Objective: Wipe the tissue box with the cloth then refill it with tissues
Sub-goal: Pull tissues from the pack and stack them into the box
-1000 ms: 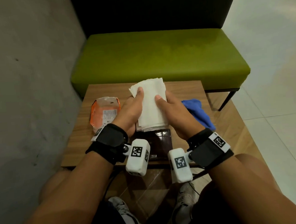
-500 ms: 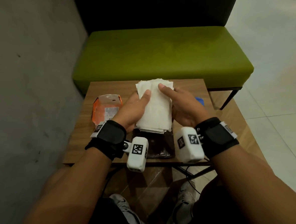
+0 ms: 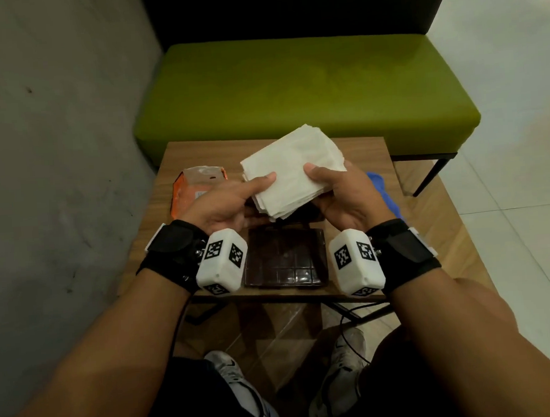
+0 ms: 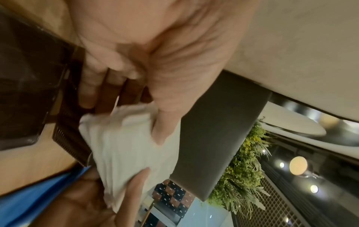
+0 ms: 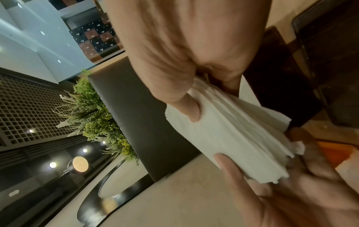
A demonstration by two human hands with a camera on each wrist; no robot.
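A thick stack of white tissues is held in the air over the small wooden table, turned at a slant. My left hand grips its left side with the thumb on top and fingers under it. My right hand grips the right side the same way. Both wrist views show the tissue stack pinched between thumb and fingers. Below the hands lies a dark brown ribbed tissue box part, flat near the table's front edge. The blue cloth lies at the right of the table, partly hidden by my right hand.
An orange and clear plastic wrapper lies at the table's left. A green bench stands beyond the table, a grey wall to the left. My shoes are under the table's front edge.
The tissue stack has been turned from lengthwise to a slanted, more sideways lie. Both hands shifted their hold to its left and right sides and drew slightly nearer to me.
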